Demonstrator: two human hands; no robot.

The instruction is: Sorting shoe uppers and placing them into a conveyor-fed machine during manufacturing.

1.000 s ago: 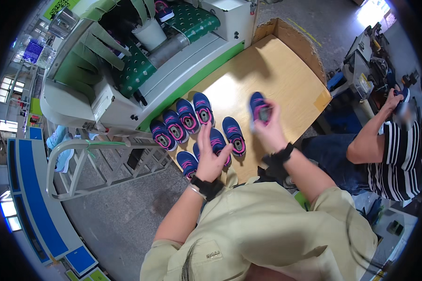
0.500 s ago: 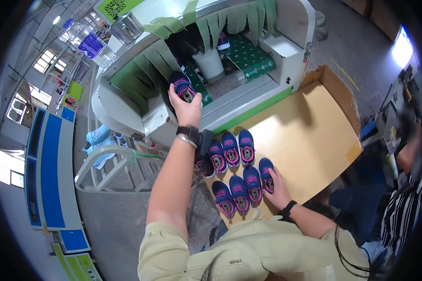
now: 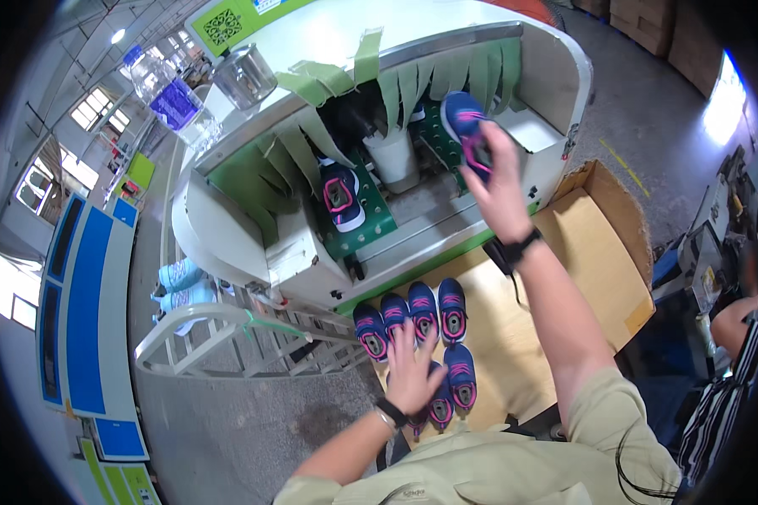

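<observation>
My right hand (image 3: 501, 185) grips a navy sneaker with pink trim (image 3: 463, 119) over the right green dimpled belt (image 3: 436, 133) of a white machine. On the left green belt (image 3: 370, 225) a matching sneaker (image 3: 345, 202) lies with no hand on it. My left hand (image 3: 413, 374), fingers spread, hovers over or touches more such sneakers on a tan board; contact is hard to tell. Behind it stands a row of several sneakers (image 3: 452, 310). The nearer row, including a sneaker (image 3: 461, 379), is partly covered by that hand.
Green fabric strips (image 3: 290, 156) hang across the machine's opening, around a white cylinder (image 3: 392, 160). A metal cup (image 3: 244, 76) and a plastic bottle (image 3: 168, 97) stand on top. A cardboard box edge (image 3: 623, 219) borders the board (image 3: 556, 337). A metal rack (image 3: 219, 337) with light blue shoes stands left.
My left hand has let go of the sneaker on the left belt and come back to the rows. My right hand has carried a sneaker from the nearer row up to the right belt.
</observation>
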